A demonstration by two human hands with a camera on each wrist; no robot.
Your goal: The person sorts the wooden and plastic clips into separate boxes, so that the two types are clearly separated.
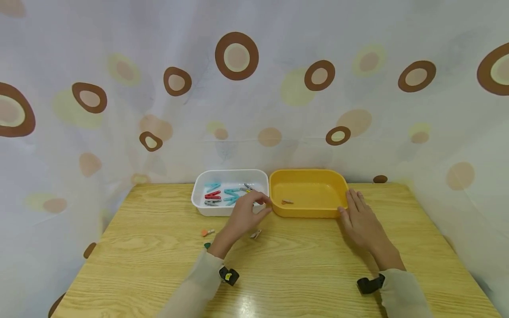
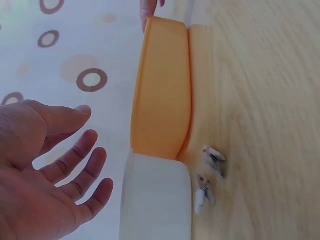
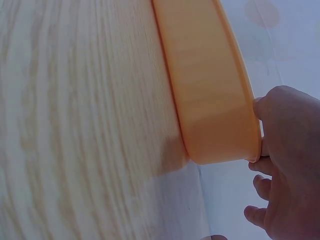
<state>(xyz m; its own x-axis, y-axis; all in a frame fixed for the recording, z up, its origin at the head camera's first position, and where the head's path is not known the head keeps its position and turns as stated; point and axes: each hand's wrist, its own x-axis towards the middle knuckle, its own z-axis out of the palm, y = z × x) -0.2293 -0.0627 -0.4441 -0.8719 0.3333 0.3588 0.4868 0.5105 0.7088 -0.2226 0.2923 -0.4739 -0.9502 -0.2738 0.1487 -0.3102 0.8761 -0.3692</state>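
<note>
My left hand (image 1: 246, 214) hovers over the right front corner of a white tray (image 1: 216, 211), beside the left end of a yellow tray (image 1: 306, 213). Its fingers are loosely bent, and nothing lies between thumb and fingertips in the left wrist view. Inside the white tray are several plastic clothespins, among them a red clothespin (image 1: 212, 197) and a blue clothespin (image 1: 232, 191). A small wooden clothespin (image 1: 287, 202) lies in the yellow tray. My right hand (image 1: 362, 225) touches the yellow tray's right front corner, with the thumb at the front rim and extended fingers along the end.
In front of the trays, a small clothespin (image 1: 256, 234) lies on the wooden table (image 1: 302, 265). Further left are an orange-topped clip (image 1: 207, 232) and a small green piece (image 1: 207, 245), partly behind the left forearm. A patterned curtain (image 1: 270, 110) hangs behind the trays.
</note>
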